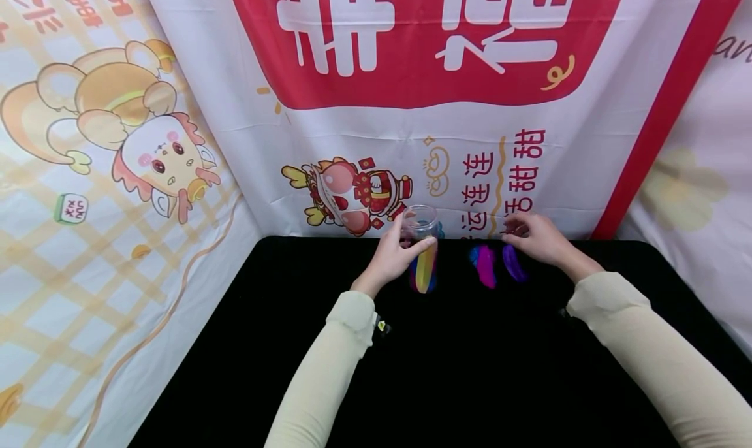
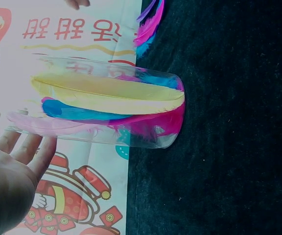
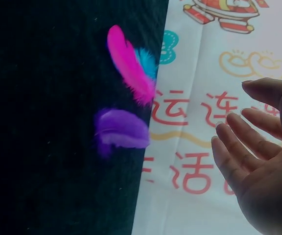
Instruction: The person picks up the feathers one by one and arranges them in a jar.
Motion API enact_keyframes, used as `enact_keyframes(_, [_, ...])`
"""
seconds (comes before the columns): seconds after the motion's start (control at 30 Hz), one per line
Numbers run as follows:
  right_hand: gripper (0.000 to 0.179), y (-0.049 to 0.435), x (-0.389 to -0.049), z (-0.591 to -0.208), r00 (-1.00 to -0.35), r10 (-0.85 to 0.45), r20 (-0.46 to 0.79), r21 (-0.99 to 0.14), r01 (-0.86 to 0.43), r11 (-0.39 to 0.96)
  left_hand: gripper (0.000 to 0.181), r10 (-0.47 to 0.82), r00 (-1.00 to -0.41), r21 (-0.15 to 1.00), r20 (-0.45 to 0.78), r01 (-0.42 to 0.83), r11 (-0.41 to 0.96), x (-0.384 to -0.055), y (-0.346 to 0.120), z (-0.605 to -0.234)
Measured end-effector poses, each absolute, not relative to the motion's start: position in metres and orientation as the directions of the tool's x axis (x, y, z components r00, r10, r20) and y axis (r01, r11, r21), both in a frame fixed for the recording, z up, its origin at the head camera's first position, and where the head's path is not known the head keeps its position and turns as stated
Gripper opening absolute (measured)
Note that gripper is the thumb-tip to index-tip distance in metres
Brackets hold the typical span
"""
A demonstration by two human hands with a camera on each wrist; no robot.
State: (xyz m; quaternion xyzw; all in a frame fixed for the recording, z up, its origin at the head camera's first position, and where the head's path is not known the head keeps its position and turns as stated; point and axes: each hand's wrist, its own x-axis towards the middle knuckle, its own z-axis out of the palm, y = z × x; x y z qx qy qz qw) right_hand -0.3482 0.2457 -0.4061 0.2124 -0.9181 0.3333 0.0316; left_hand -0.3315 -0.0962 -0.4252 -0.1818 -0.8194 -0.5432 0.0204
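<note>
My left hand [image 1: 395,251] grips a clear plastic cup [image 1: 420,221] near its rim, thumb in front and fingers behind. The cup stands upright by the table's back edge. Inside it show a yellow feather [image 2: 106,93], a blue feather [image 2: 82,110] and pink feathers [image 2: 165,120]. To the right, my right hand [image 1: 536,238] is held above the back edge with nothing in it, its fingers loosely extended. Close to it a purple feather [image 3: 124,129] lies on the table. Beside that are a pink feather [image 3: 126,63] and a blue feather [image 3: 146,62], the pink overlapping the blue.
A black cloth-covered table [image 1: 458,369] spreads in front of me. White printed curtain [image 1: 364,134] hangs right behind its back edge, with another patterned cloth [image 1: 106,252] along the left side and more cloth [image 1: 699,239] on the right.
</note>
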Motion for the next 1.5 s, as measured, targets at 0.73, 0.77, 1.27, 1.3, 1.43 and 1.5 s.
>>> enact_keyframes(0.73, [0.038, 0.263, -0.357, -0.437, -0.933, -0.328, 0.150, -0.562, -0.353, 0.748, 0.077, 0.275, -0.934, 0.885, 0.228, 0.316, 0.343, -0.329, -0.097, -0.423])
enact_keyframes(0.77, [0.038, 0.264, -0.358, -0.439, -0.934, -0.327, 0.145, -0.561, -0.350, 0.750, 0.077, 0.275, -0.934, 0.885, 0.227, 0.316, 0.341, -0.329, -0.097, -0.423])
enact_keyframes(1.27, [0.046, 0.272, -0.362, -0.460, -0.952, -0.292, 0.093, -0.578, -0.290, 0.763, 0.073, 0.264, -0.939, 0.884, 0.222, 0.308, 0.352, -0.328, -0.095, -0.423])
enact_keyframes(1.3, [0.047, 0.272, -0.363, -0.461, -0.951, -0.294, 0.094, -0.577, -0.293, 0.762, 0.073, 0.263, -0.939, 0.883, 0.224, 0.309, 0.352, -0.328, -0.095, -0.423])
enact_keyframes(1.43, [0.047, 0.272, -0.364, -0.465, -0.952, -0.290, 0.095, -0.571, -0.291, 0.768, 0.074, 0.263, -0.938, 0.885, 0.224, 0.309, 0.349, -0.329, -0.095, -0.423])
enact_keyframes(1.5, [0.046, 0.272, -0.364, -0.466, -0.953, -0.287, 0.097, -0.566, -0.290, 0.772, 0.074, 0.265, -0.938, 0.886, 0.223, 0.309, 0.346, -0.329, -0.094, -0.423])
